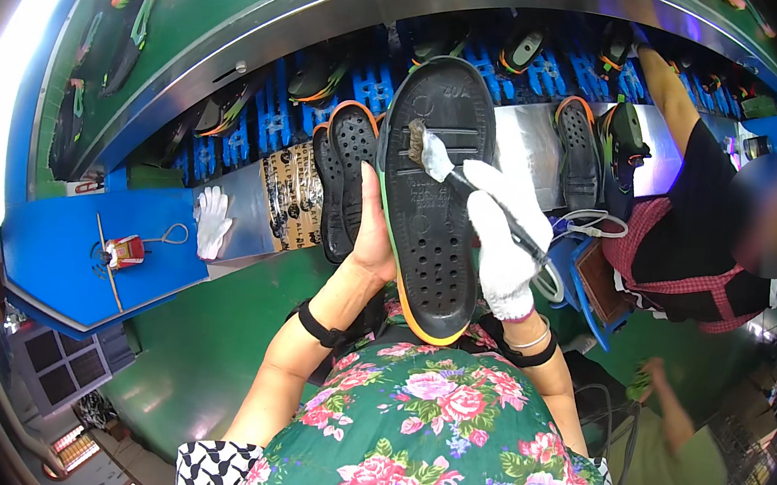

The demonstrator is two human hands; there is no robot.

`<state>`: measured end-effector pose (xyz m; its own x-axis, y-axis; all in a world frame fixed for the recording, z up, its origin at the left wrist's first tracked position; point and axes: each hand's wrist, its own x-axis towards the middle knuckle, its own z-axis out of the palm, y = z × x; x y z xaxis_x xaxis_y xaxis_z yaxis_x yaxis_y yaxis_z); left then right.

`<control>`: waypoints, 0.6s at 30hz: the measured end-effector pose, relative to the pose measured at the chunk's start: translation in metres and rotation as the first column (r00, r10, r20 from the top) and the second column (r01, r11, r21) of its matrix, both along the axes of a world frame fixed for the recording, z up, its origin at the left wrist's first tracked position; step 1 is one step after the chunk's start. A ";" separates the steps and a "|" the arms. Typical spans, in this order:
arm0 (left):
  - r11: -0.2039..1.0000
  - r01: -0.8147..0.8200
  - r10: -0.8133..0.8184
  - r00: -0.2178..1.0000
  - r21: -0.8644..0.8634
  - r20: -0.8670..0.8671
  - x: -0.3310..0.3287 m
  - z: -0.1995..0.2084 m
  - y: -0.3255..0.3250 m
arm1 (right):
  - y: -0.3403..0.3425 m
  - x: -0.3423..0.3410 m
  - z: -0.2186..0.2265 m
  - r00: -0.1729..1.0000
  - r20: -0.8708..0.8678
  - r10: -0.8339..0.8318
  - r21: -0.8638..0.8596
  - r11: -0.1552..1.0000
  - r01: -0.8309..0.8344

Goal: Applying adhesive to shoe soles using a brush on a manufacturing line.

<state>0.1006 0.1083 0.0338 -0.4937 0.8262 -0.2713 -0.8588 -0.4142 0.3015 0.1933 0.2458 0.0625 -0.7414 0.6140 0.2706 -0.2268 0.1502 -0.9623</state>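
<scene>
A large black shoe sole (434, 214) with an orange and green edge stands nearly upright before me, its ribbed, hole-dotted face toward me. My left hand (375, 232), bare, grips its left edge with the thumb along the side. In a white knit glove, my right hand (509, 241) is closed around the dark handle of a brush (431, 155). The pale-wrapped brush head and its brown bristles lie over the upper part of the sole; whether they press on it I cannot tell. Just left of my left hand, two more black soles (352, 158) with orange rims rest on the bench.
Behind the bench (251, 195), a conveyor with blue racks (371, 89) carries several shoe parts. A white glove (212, 222) lies by a blue side table (57, 241). More soles (576, 149) sit to the right, where a co-worker (685, 217) reaches toward the conveyor.
</scene>
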 end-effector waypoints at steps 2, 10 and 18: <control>0.984 -0.054 0.058 0.998 -0.168 0.022 0.002 0.006 0.005 | -0.001 0.000 0.006 0.999 -0.003 -0.042 0.205 0.978 0.041; 0.996 0.029 -0.041 0.988 0.081 0.146 0.006 0.013 0.010 | 0.017 -0.003 0.039 0.981 0.133 0.143 -0.028 0.990 -0.140; 0.988 0.142 -0.141 0.990 0.067 -0.021 0.010 0.008 0.015 | 0.034 -0.006 0.054 0.947 0.286 0.146 -0.365 0.930 -0.033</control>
